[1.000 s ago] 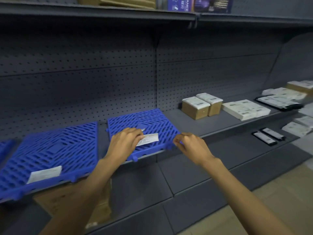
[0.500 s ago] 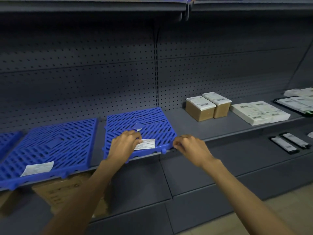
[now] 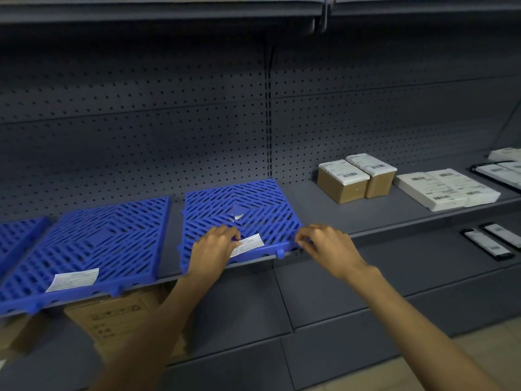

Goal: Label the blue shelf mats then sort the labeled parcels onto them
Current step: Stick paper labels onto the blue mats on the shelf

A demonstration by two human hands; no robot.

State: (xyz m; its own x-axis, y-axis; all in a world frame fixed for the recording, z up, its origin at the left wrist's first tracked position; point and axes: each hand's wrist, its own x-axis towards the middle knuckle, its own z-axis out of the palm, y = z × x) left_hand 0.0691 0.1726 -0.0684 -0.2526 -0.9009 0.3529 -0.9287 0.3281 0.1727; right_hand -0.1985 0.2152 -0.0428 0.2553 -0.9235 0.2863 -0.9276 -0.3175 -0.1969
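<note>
Grey shelf (image 3: pixel 324 213), front edge: middle blue mat (image 3: pixel 112 232) w/ label, right blue mat (image 3: pixel 239 198) beside it. Two brown parcels (image 3: pixel 355 179) near back, white parcels (image 3: pixel 445 189) further right. Left hand (image 3: pixel 211 246) fingers pressing a label (image 3: pixel 248 244) flat on right mat's front edge. Right hand (image 3: pixel 324 246) pinching that mat's front-right corner.

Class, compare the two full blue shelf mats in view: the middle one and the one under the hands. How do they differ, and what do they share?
1. The middle mat lies untouched; the right mat has the left hand on its label and the right hand at its front corner.
2. The middle mat's label lies fully exposed; the right mat's is partly covered.
Both are blue slotted mats bearing a white front label.
</note>
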